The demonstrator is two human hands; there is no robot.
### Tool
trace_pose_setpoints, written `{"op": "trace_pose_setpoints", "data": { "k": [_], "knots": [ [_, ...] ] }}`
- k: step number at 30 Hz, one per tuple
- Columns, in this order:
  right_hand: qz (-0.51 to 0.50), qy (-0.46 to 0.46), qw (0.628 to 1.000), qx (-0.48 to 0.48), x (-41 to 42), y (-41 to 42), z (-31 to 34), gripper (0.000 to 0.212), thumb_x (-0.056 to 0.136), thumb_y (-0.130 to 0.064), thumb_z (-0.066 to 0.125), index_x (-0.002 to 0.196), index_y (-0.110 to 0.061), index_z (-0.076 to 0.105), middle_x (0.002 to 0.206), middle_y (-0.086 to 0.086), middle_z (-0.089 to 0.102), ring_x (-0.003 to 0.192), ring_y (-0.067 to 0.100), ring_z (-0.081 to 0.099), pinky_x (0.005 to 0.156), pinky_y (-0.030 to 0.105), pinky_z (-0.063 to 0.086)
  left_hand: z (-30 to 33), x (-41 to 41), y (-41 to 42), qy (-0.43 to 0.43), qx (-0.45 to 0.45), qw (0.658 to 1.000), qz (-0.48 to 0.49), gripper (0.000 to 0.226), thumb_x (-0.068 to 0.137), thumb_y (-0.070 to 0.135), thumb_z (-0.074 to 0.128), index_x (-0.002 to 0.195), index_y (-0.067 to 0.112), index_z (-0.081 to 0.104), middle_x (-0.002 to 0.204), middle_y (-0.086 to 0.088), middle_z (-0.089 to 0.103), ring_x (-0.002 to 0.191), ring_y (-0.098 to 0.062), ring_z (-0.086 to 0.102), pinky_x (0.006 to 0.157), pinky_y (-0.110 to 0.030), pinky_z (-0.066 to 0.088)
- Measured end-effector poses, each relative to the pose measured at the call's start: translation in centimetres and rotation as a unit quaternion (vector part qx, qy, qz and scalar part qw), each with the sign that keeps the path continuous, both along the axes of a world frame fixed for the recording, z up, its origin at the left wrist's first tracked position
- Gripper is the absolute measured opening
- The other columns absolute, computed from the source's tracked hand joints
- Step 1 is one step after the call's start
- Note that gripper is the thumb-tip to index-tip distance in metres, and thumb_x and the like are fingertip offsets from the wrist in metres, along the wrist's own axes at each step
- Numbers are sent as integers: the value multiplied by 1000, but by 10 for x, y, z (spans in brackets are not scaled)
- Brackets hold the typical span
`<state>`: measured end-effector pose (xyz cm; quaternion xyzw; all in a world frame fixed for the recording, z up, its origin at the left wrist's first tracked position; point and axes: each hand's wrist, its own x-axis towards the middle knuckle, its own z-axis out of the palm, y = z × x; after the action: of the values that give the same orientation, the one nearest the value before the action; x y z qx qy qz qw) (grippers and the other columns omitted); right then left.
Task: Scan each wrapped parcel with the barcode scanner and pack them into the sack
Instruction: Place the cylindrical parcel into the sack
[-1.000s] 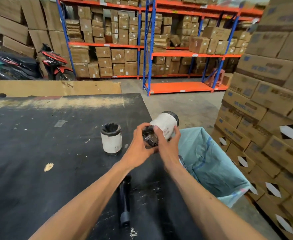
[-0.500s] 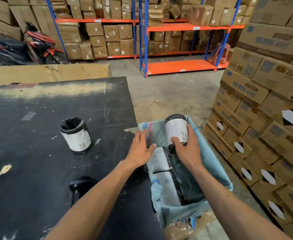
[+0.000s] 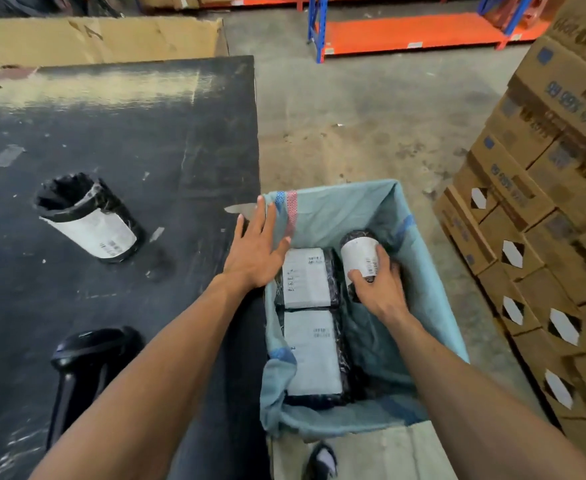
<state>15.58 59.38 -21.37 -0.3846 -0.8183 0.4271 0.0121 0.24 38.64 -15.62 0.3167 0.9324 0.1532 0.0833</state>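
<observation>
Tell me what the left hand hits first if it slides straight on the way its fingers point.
Probably the sack's near rim: the left hand's fingertips already lie at that edge. Depth is unclear.

Left hand [image 3: 256, 251] flat, fingers spread; right hand [image 3: 379, 288] curled in grip; both forearms extended forward.

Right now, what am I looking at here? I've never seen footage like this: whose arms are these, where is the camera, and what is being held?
No machine here: a person wears a camera on the head, looking down at their own bare arms. The right hand has its fingers curled round a cylindrical wrapped parcel, holding it inside the open blue sack, where two flat wrapped parcels already lie. The left hand is open, at the sack's near rim. On the black table stand one more cylindrical parcel and the black barcode scanner. Stacked cartons stand to the right.
</observation>
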Motion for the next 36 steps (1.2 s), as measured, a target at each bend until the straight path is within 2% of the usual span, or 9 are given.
{"op": "trace_pose_setpoints", "data": {
  "k": [3, 8, 11, 16, 20, 28, 33, 36],
  "knots": [
    [-15, -23, 999, -26, -13, 9, -31, 86, 97, -37, 66, 168, -29, 18, 166, 21, 23, 149, 43, 33, 122, 48, 31, -3, -2, 0, 15, -3, 1000, -1, 75, 107, 46, 30, 162, 11, -8, 168, -6, -20, 156, -15, -10, 126, -41, -11],
    [-50, -50, 996, -52, -25, 18, -86, 90, 96, -38, 68, 168, -31, 14, 167, 20, 19, 152, 38, 27, 126, 44, 27, -5, -1, 1, 16, 14, 1000, 5, 75, 105, 46, 28, 162, 11, -5, 169, -4, -18, 156, -10, -9, 126, -38, -12],
    [-38, -49, 996, -63, -26, 18, -116, 92, 96, -35, 67, 169, -32, 10, 169, 18, 14, 152, 37, 27, 125, 47, 27, -5, -2, 1, 18, 11, 1000, 6, 78, 100, 50, 23, 162, 12, -5, 169, -3, -17, 156, -9, -9, 125, -37, -13],
    [8, -62, 997, -43, -27, 15, -148, 91, 99, -31, 65, 169, -28, 7, 170, 18, 15, 149, 40, 32, 124, 46, 30, -9, -4, 1, 24, 18, 999, 10, 77, 101, 49, 26, 163, 13, -3, 170, -2, -14, 156, -8, -8, 126, -37, -11],
    [24, -55, 997, -38, -24, 17, -155, 91, 100, -30, 64, 169, -24, 5, 172, 18, 10, 154, 37, 25, 127, 43, 24, -10, -4, 1, 24, 15, 999, 16, 78, 100, 48, 27, 163, 14, -2, 170, -2, -13, 156, -7, -6, 126, -38, -9],
    [37, -80, 996, -16, -23, 14, -150, 92, 100, -38, 62, 169, -30, 1, 174, 13, 7, 149, 41, 32, 124, 46, 28, -10, -4, 1, 25, 14, 999, 15, 79, 98, 49, 27, 163, 14, -2, 170, -3, -12, 156, -9, -6, 127, -41, -8],
    [48, -139, 989, -31, -25, 17, -137, 96, 101, -47, 59, 167, -39, -10, 176, 8, -7, 158, 39, 13, 130, 47, 14, -8, -4, 1, 22, 13, 1000, 18, 80, 97, 48, 29, 163, 13, 0, 170, -3, -12, 156, -10, -5, 127, -41, -7],
    [50, -171, 984, -16, -22, 17, -124, 94, 102, -49, 54, 166, -39, -13, 176, 10, -8, 160, 36, 7, 129, 48, 10, -6, -2, 2, 20, 15, 999, 19, 76, 103, 41, 37, 163, 13, 0, 170, -3, -12, 156, -11, -4, 127, -40, -8]
  ]
}}
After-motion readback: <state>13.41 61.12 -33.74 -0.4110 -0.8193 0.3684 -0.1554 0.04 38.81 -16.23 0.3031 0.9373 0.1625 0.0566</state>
